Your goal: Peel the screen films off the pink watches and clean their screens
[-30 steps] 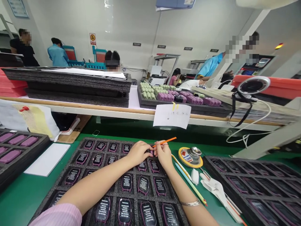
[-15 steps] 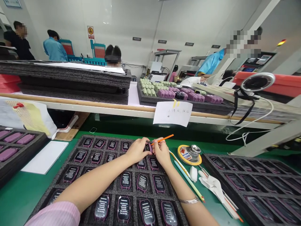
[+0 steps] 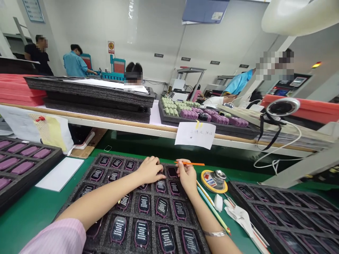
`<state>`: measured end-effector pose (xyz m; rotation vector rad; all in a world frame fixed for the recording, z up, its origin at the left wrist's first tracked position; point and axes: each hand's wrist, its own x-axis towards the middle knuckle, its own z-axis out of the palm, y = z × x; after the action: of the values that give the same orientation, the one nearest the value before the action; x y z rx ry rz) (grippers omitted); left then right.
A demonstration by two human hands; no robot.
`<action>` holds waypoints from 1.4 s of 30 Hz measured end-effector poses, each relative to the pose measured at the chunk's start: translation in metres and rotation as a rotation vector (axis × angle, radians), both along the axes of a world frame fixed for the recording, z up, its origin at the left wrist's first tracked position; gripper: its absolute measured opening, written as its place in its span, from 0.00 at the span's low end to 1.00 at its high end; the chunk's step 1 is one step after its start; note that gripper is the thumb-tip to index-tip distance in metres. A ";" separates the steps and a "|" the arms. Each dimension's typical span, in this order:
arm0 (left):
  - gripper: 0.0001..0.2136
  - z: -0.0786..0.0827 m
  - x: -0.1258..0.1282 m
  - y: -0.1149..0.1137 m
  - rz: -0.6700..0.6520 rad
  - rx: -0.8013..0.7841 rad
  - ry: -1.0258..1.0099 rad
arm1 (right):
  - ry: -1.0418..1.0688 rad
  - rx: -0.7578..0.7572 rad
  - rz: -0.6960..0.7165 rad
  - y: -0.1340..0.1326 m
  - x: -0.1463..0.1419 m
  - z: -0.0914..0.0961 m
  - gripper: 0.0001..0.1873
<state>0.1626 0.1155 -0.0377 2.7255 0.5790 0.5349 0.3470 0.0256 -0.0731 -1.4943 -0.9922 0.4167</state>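
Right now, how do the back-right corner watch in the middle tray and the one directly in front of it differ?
Screen: the corner watch shows no readable text; the front watch shows lines of white text.
Position: the corner watch is beside the fingertips of the right hand, which holds an orange stick; the front watch lies nearer the wrist.
Shared: both have purple cases and sit in slots of the black foam tray.

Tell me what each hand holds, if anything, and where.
The right hand holds an orange stick nearer its left end in the picture. Whether the left hand holds anything cannot be told.
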 end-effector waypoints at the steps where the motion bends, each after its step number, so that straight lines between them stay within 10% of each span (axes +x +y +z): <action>1: 0.12 0.000 -0.007 0.002 -0.022 0.003 0.001 | 0.012 0.001 0.025 0.001 -0.002 0.003 0.15; 26: 0.22 -0.021 -0.018 0.008 0.088 -0.172 -0.150 | 0.055 -0.041 0.288 0.027 -0.032 -0.013 0.13; 42: 0.17 0.000 -0.040 -0.035 -0.169 0.062 0.016 | 0.126 -0.028 0.227 -0.012 -0.033 0.016 0.23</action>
<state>0.1229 0.0804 -0.0377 2.8057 0.3369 0.4969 0.3142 0.0137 -0.0573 -1.3664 -1.0628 0.6813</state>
